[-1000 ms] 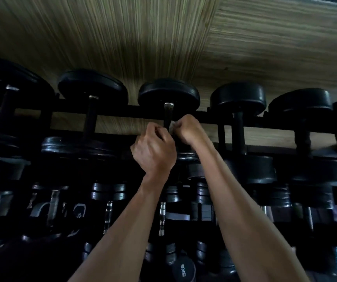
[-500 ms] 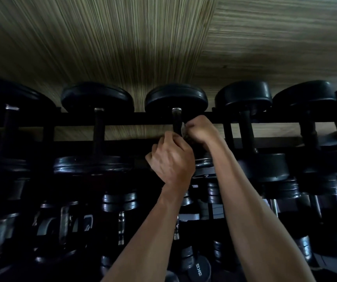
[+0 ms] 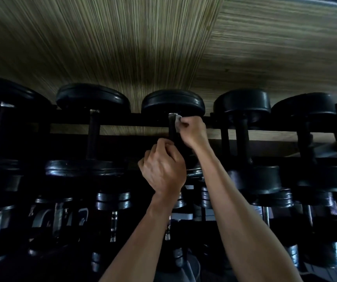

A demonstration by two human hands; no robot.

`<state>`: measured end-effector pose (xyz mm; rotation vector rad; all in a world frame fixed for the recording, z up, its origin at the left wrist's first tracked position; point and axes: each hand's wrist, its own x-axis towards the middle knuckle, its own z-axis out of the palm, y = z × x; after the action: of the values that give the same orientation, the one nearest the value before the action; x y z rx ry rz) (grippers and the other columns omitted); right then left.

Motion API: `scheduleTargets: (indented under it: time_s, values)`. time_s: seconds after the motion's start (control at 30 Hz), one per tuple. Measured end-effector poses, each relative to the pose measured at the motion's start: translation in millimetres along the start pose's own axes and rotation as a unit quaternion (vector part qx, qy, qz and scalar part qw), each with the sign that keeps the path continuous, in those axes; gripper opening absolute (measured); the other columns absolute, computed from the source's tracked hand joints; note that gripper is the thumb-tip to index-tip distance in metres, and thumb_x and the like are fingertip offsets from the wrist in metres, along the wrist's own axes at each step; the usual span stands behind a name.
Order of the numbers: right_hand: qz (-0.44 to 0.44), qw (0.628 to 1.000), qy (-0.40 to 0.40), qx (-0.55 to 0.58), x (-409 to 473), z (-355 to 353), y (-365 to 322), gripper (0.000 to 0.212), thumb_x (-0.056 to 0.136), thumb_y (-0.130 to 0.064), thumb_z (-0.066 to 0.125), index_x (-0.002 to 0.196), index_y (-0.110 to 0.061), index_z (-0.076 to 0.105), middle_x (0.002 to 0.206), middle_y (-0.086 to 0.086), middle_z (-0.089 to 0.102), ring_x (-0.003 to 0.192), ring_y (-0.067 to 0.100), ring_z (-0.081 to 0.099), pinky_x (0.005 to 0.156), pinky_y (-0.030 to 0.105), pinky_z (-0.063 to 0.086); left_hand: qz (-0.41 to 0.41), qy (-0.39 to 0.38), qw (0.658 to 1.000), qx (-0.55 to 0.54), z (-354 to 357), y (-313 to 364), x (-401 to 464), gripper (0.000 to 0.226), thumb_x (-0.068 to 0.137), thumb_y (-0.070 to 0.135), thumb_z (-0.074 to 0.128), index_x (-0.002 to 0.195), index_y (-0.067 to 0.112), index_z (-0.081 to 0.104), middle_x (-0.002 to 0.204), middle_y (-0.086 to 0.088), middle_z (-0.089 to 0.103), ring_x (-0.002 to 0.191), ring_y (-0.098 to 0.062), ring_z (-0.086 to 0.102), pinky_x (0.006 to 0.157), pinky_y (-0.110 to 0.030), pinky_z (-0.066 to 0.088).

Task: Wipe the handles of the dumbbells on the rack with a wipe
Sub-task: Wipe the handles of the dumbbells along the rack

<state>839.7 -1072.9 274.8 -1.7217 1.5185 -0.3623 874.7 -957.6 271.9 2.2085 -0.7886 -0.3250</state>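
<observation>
Right hand (image 3: 192, 132) has slid the wipe (image 3: 177, 122) up to the far end of the handle (image 3: 172, 129).
Its fingers pinch the soft, thin wipe against the hard bar. The left hand (image 3: 163, 169) curls round the near end. This dumbbell (image 3: 173, 102) sits mid-row on the rack (image 3: 123, 121); it looks heavy, so rub only the bar.

Dim overall, with crushed blacks across the rack (image 3: 123, 121) and dumbbells (image 3: 173, 102), detail lost in the lower tiers. Brighter on the wood-grain wall (image 3: 265, 47), with a soft shadow patch at its middle. Faint glints on metal collars. Wide-angle bending toward the edges; slight smear at far right.
</observation>
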Motion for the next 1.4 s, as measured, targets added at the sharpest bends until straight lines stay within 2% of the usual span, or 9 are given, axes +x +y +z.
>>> scheduleTargets:
  time_s: [0.2,0.37,0.47,0.6,0.73,0.87,1.1,1.23,1.4]
  values:
    - [0.035,0.989,-0.134,0.043,-2,-7,29,0.04,0.099,-0.011,0.057,0.06,-0.019,0.063,0.056,-0.006,0.057,0.053,0.007,0.052,0.057,0.024,0.041,0.001,0.002,1.0,-0.001,0,-1,0,0.038,0.087,0.032,0.03,0.087,0.027,0.068,0.075,0.013,0.068,0.078,-0.01,0.064,0.081,-0.028,0.034]
    - [0.025,0.995,-0.024,0.098,13,-1,13,0.033,0.103,-0.021,0.056,0.076,-0.008,0.071,0.057,-0.006,0.057,0.043,-0.002,0.048,0.045,0.014,0.036,-0.008,-0.019,1.0,0.0,-1,1,1,0.036,0.088,0.034,0.032,0.09,0.027,0.067,0.077,0.013,0.07,0.079,-0.011,0.065,0.084,-0.029,0.039]
    - [0.036,0.995,-0.043,0.082,10,0,18,0.032,0.103,-0.021,0.055,0.079,-0.007,0.071,0.064,-0.002,0.061,0.053,0.006,0.052,0.049,0.018,0.039,0.005,-0.052,0.999,0.001,-5,-4,3,0.034,0.09,0.036,0.034,0.094,0.027,0.067,0.082,0.013,0.072,0.081,-0.01,0.065,0.086,-0.035,0.047]
    - [0.034,0.99,-0.113,0.08,2,-2,37,0.027,0.1,-0.015,0.057,0.082,-0.007,0.076,0.077,-0.006,0.071,0.075,0.01,0.067,0.07,0.028,0.053,0.04,-0.121,0.991,-0.043,-16,-26,12,0.021,0.099,0.027,0.044,0.1,0.024,0.065,0.083,0.012,0.069,0.069,-0.005,0.063,0.062,-0.023,0.048]
    - [0.034,0.993,-0.043,0.104,12,-1,17,0.035,0.102,-0.02,0.056,0.078,-0.002,0.072,0.056,-0.006,0.056,0.044,0.0,0.047,0.046,0.018,0.036,0.071,-0.098,0.99,-0.072,-17,-31,14,0.023,0.097,0.018,0.045,0.096,0.02,0.068,0.08,0.012,0.068,0.064,-0.006,0.061,0.051,-0.014,0.041]
    - [0.044,0.995,-0.008,0.091,11,1,7,0.038,0.104,-0.024,0.053,0.083,0.001,0.072,0.065,0.002,0.06,0.05,0.005,0.049,0.041,0.011,0.034,0.077,-0.081,0.99,-0.082,-13,-33,12,0.027,0.094,0.019,0.042,0.092,0.021,0.069,0.076,0.011,0.067,0.06,-0.009,0.06,0.049,-0.02,0.042]
    - [0.095,0.983,-0.035,0.156,23,1,7,0.021,0.101,-0.02,0.059,0.093,-0.008,0.074,0.074,0.0,0.067,0.073,0.016,0.065,0.072,0.035,0.057,0.085,-0.063,0.99,-0.09,-11,-32,13,0.027,0.093,0.015,0.043,0.085,0.021,0.069,0.068,0.012,0.063,0.052,-0.011,0.056,0.043,-0.023,0.039]
    - [0.047,0.996,-0.029,0.073,4,0,9,0.028,0.103,-0.021,0.055,0.087,-0.007,0.074,0.067,-0.004,0.063,0.059,0.004,0.056,0.049,0.007,0.04,0.088,-0.063,0.99,-0.088,-11,-33,12,0.027,0.092,0.017,0.043,0.085,0.022,0.069,0.07,0.012,0.064,0.053,-0.009,0.057,0.044,-0.022,0.039]
    - [0.078,0.989,-0.034,0.121,8,1,10,0.036,0.103,-0.018,0.056,0.068,-0.016,0.066,0.054,-0.005,0.055,0.047,0.008,0.048,0.044,0.021,0.037,0.09,-0.06,0.991,-0.085,-11,-33,14,0.028,0.091,0.017,0.041,0.086,0.021,0.068,0.071,0.012,0.065,0.055,-0.009,0.058,0.046,-0.029,0.044]
